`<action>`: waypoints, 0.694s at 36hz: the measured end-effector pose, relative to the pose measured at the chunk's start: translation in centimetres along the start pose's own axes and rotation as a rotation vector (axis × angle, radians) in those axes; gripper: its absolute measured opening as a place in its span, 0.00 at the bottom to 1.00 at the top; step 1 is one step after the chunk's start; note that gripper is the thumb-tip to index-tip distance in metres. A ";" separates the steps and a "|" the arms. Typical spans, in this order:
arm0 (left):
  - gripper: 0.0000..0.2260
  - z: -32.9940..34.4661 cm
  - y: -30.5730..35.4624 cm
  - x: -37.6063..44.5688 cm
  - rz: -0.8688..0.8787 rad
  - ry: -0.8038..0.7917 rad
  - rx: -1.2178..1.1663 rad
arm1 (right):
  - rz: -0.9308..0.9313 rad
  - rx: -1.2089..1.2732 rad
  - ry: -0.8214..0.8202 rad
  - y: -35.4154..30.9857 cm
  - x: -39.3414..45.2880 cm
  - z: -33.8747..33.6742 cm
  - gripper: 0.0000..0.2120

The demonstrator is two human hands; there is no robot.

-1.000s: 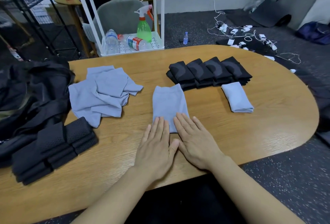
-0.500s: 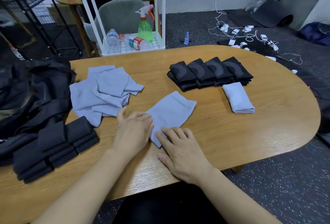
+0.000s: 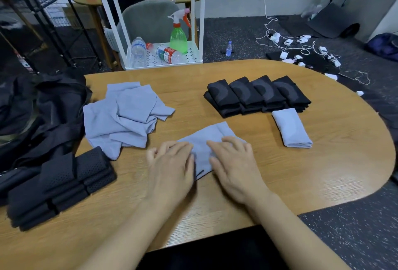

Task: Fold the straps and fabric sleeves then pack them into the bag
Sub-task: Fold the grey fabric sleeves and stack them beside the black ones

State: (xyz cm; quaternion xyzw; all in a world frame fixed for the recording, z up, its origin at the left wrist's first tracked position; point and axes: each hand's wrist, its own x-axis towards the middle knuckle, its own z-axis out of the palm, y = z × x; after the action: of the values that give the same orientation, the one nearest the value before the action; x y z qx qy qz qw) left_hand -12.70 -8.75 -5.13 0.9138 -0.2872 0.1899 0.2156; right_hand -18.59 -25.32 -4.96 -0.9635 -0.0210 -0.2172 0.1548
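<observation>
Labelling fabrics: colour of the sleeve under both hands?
Light blue-grey sleeve, plain; head view, the only one.

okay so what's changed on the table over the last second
The grey sleeve under the hands was turned from pointing straight away to lying diagonally, far end toward the right. The left hand and right hand now rest on its near half. The grey pile, folded grey sleeve and black stacks stayed put.

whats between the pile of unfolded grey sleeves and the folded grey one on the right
In the head view, the grey sleeve being folded, with both hands on it; otherwise bare table.
</observation>
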 end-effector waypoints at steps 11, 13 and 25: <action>0.18 2.8 4.8 0.0 -0.100 -0.224 0.288 | -0.115 -0.291 -0.418 4.9 6.5 0.4 0.10; 0.18 3.0 4.7 0.4 -0.085 -0.201 0.297 | -0.093 -0.305 -0.398 5.2 6.3 0.4 0.07; 0.15 3.0 0.3 2.1 0.285 -0.156 0.199 | 0.009 -0.244 -0.038 5.3 -0.6 0.3 0.10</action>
State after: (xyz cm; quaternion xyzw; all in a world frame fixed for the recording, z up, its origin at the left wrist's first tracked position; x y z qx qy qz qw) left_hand -10.63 -11.47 -6.58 0.8926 -0.4093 0.1746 0.0721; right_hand -18.48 -30.31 -7.00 -0.9793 0.0069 -0.1989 0.0371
